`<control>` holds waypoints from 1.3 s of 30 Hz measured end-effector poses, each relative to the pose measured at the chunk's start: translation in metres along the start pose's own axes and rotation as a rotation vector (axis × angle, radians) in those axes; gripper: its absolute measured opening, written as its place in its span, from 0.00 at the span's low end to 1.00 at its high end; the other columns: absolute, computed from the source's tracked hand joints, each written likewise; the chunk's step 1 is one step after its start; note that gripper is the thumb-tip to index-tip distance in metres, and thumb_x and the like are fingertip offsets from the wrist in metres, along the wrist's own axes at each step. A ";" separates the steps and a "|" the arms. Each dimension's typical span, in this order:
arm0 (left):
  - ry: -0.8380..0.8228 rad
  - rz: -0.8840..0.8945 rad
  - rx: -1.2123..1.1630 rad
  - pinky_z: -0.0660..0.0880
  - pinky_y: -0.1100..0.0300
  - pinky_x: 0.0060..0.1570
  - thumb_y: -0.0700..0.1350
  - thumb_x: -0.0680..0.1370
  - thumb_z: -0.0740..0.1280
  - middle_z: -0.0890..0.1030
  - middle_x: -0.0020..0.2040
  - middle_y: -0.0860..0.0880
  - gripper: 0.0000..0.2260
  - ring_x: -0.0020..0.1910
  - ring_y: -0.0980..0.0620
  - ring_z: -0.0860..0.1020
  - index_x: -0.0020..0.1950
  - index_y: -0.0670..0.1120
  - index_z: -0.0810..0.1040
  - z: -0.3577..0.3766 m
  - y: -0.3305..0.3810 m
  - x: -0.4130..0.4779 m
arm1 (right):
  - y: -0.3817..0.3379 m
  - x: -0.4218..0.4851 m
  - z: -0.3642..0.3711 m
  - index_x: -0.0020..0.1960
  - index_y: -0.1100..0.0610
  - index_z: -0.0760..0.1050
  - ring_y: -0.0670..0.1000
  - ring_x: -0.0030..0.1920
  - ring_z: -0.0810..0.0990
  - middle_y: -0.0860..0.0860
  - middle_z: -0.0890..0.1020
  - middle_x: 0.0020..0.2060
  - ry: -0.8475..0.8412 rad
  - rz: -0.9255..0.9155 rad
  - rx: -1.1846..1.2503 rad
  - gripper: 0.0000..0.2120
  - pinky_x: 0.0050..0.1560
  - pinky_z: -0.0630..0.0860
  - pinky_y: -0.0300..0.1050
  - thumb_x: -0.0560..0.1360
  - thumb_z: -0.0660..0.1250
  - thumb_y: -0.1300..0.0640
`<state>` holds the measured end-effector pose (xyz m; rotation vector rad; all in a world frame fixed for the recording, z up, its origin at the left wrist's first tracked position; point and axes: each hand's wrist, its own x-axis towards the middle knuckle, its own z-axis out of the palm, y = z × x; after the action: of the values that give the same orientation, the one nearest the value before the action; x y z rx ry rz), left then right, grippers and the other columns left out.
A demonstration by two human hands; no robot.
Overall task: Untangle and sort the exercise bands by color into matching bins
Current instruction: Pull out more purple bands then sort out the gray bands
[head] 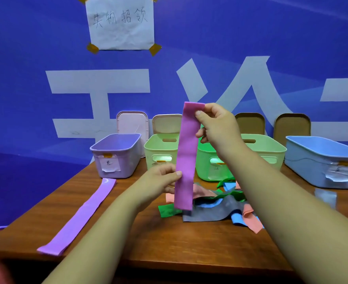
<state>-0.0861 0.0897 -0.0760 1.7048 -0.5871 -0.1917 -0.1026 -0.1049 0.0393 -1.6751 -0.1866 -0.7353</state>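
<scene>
I have the purple band (185, 156) hanging above the tangled pile (214, 203), my right hand (216, 124) pinching its top end and my left hand (163, 177) its edge lower down; it looks light and limp, best gripped at the ends.

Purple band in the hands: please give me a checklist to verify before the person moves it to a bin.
1. Right hand grip on top end of purple band: ok.
2. Left hand grip on its lower part: ok.
3. Lower end free of the pile: cannot tell.
4. Purple bin open on top: ok.
5. Second purple band sorted: not ok, it lies on the table.
</scene>
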 end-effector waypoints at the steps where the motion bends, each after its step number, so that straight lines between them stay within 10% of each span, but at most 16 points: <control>1: 0.005 -0.010 0.012 0.82 0.50 0.54 0.44 0.86 0.66 0.85 0.54 0.43 0.11 0.51 0.50 0.83 0.60 0.38 0.82 -0.003 -0.002 -0.006 | 0.002 0.000 0.004 0.59 0.56 0.81 0.49 0.29 0.83 0.52 0.84 0.43 -0.002 0.025 0.028 0.06 0.27 0.77 0.42 0.85 0.67 0.58; 15: 0.083 -0.295 0.231 0.72 0.63 0.38 0.47 0.83 0.71 0.80 0.39 0.53 0.05 0.37 0.55 0.75 0.51 0.47 0.83 -0.093 -0.010 -0.111 | 0.084 -0.017 0.131 0.47 0.57 0.70 0.50 0.29 0.83 0.55 0.82 0.30 -0.137 0.336 0.149 0.07 0.29 0.80 0.42 0.83 0.63 0.64; 23: 0.250 -0.437 0.229 0.71 0.60 0.28 0.46 0.82 0.73 0.82 0.39 0.41 0.07 0.30 0.47 0.75 0.53 0.42 0.83 -0.157 -0.024 -0.163 | 0.120 -0.034 0.222 0.54 0.59 0.70 0.50 0.30 0.84 0.51 0.80 0.26 -0.214 0.399 0.106 0.04 0.28 0.78 0.42 0.82 0.60 0.66; 31: 0.305 -0.516 0.357 0.78 0.55 0.36 0.47 0.79 0.76 0.85 0.38 0.50 0.07 0.34 0.47 0.78 0.54 0.47 0.83 -0.187 -0.037 -0.180 | 0.145 -0.050 0.283 0.57 0.55 0.74 0.53 0.31 0.83 0.53 0.85 0.32 -0.342 0.404 -0.103 0.04 0.40 0.82 0.51 0.83 0.63 0.60; 39: 0.341 -0.566 0.452 0.77 0.59 0.30 0.46 0.77 0.79 0.84 0.43 0.47 0.11 0.27 0.52 0.79 0.56 0.49 0.82 -0.193 -0.052 -0.176 | 0.172 -0.056 0.297 0.59 0.54 0.78 0.42 0.21 0.75 0.53 0.84 0.38 -0.434 0.351 -0.264 0.06 0.28 0.72 0.41 0.83 0.68 0.55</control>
<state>-0.1381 0.3475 -0.1158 2.2555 0.1333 -0.1686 0.0479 0.1433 -0.1523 -2.0387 -0.0960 -0.1300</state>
